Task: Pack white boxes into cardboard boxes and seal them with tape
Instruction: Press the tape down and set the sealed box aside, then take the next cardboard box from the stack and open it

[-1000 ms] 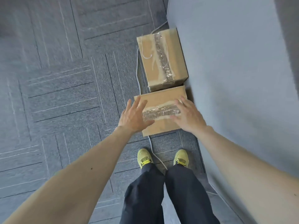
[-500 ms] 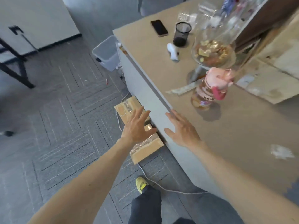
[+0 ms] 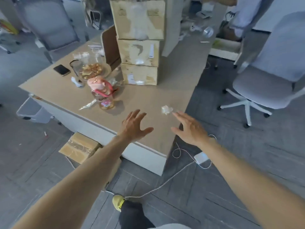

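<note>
Hands off the taped cardboard box (image 3: pixel 79 147) below: left hand (image 3: pixel 134 125) and right hand (image 3: pixel 189 128), spread and empty, now over the table (image 3: pixel 148 100). Next box, likely.

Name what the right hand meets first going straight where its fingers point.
Probably the crumpled clear wad on the desk, just beyond the fingertips of the right hand; its height above the desk is unclear.
</note>
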The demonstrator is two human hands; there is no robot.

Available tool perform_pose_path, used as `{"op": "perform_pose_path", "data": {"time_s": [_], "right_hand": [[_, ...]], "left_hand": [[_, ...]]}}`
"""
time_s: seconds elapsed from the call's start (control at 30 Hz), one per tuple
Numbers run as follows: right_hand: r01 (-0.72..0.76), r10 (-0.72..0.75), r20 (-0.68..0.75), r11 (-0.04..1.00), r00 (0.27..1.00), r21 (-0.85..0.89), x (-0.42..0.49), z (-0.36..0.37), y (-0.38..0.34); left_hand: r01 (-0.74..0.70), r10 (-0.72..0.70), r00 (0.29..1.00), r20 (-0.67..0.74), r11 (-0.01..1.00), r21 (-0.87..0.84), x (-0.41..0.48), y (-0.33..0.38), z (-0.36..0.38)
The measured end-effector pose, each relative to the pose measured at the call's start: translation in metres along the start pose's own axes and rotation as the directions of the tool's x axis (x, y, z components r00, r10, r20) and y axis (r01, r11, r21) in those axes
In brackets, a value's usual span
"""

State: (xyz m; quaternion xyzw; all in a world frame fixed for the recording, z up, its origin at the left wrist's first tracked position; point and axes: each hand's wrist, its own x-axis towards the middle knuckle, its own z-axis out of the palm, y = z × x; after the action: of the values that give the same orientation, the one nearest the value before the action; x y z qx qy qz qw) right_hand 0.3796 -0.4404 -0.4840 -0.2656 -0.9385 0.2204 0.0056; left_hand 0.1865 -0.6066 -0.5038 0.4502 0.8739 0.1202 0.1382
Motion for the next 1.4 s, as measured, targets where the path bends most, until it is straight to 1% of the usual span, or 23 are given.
{"op": "perform_pose_path", "data": {"time_s": [0.17,0.27,0.37,0.6,0.73,0.83,0.93,1.03,1.13,1.27,1.4], "right_hand": [[-0.159,0.161,-0.104,0.987,0.981,0.031,-0.082,-0.062,0.098],[-0.210,0.213,-0.137,0.977,0.967,0.034,-0.107,-0.088,0.141],[-0.238,0.244,-0.147,0.969,0.959,0.059,-0.111,-0.107,0.183],[-0.274,0.274,-0.141,0.961,0.951,0.025,-0.067,-0.156,0.287],[-0.329,0.328,-0.088,0.944,0.940,0.001,-0.030,-0.195,0.355],[-0.344,0.341,-0.070,0.938,0.937,-0.033,0.005,-0.232,0.405],[-0.358,0.356,-0.088,0.934,0.930,-0.008,0.045,-0.263,0.441],[-0.325,0.322,-0.076,0.946,0.944,-0.020,0.089,-0.282,0.468],[-0.262,0.260,-0.053,0.964,0.964,-0.036,0.146,-0.294,0.491],[-0.115,0.115,0.002,0.993,0.993,-0.038,0.235,-0.307,0.516],[0.068,-0.066,0.044,0.997,0.997,-0.032,0.332,-0.327,0.533]], "left_hand": [[-0.169,0.167,0.985,0.033,0.985,0.040,0.017,0.128,0.024],[-0.228,0.225,0.973,0.049,0.972,0.061,0.037,0.183,0.031],[-0.247,0.242,0.968,0.059,0.965,0.089,0.065,0.225,0.036],[-0.268,0.258,0.961,0.101,0.958,0.104,0.165,0.304,0.063],[-0.271,0.260,0.956,0.139,0.960,0.072,0.247,0.358,0.081],[-0.285,0.273,0.948,0.162,0.957,0.054,0.307,0.398,0.081],[-0.290,0.277,0.946,0.168,0.955,0.057,0.357,0.426,0.074],[-0.285,0.269,0.948,0.169,0.955,0.077,0.401,0.439,0.067],[-0.223,0.212,0.968,0.133,0.972,0.070,0.445,0.440,0.058],[-0.124,0.118,0.990,0.073,0.989,0.082,0.497,0.429,0.048],[0.014,-0.014,1.000,0.003,0.993,0.121,0.551,0.417,0.027]]}}
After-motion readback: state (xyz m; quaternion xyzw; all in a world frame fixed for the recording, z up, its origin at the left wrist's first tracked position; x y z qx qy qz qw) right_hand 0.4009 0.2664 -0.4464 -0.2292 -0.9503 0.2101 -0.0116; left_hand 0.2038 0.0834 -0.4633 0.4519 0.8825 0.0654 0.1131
